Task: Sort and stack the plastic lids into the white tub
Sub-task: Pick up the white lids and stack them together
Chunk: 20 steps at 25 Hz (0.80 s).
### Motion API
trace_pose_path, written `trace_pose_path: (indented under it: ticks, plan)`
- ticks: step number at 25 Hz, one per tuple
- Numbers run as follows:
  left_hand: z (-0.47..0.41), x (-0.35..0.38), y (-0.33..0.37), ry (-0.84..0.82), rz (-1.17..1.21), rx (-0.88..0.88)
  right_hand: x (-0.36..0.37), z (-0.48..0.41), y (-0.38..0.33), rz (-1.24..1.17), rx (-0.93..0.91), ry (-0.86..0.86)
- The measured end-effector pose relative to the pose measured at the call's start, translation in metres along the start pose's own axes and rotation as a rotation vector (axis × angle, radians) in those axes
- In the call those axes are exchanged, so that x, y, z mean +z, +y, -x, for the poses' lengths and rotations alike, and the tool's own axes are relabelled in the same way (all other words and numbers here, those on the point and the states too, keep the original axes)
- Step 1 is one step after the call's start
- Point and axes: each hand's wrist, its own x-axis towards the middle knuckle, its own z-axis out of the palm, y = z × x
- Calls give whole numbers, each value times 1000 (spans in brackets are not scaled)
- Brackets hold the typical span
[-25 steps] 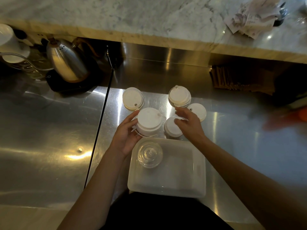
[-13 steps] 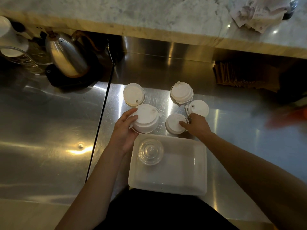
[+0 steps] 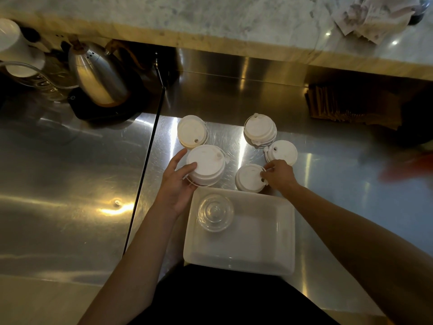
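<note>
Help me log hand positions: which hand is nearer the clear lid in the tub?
Left. The left hand grips a lid stack just beyond the clear lid; the right hand pinches a white lid farther right, beyond the tub.

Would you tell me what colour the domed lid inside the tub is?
Clear, see-through: the domed lid shows best in the head view.

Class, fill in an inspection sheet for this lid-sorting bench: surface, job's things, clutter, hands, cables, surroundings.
Surface: steel counter, reflective.
Job's things: white tub holds clear dome lids; white lid stacks stand beyond it.
Clutter: kettle on dark base, far left.
Hands: left hand grips the largest lid stack; right hand pinches the near-right lid stack at its edge.
Cables: dark line crossing the steel, cord or seam, cannot tell.
Surroundings: marble ledge with paper slips; brown paper stack beneath it.
</note>
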Motion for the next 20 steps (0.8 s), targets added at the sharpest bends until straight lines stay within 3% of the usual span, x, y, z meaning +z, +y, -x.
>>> trace_pose_path:
  ticks: [3,6,20]
  plan:
    - [2,3,-1,6,9,-7,-5,4,0,-29,-22,48]
    - [4,3,-1,-1,1,-7,-12,10,0,-203,-29,62]
    - [17,9,-9,-61,-63,45,-70,68,-46,-369,-418,237]
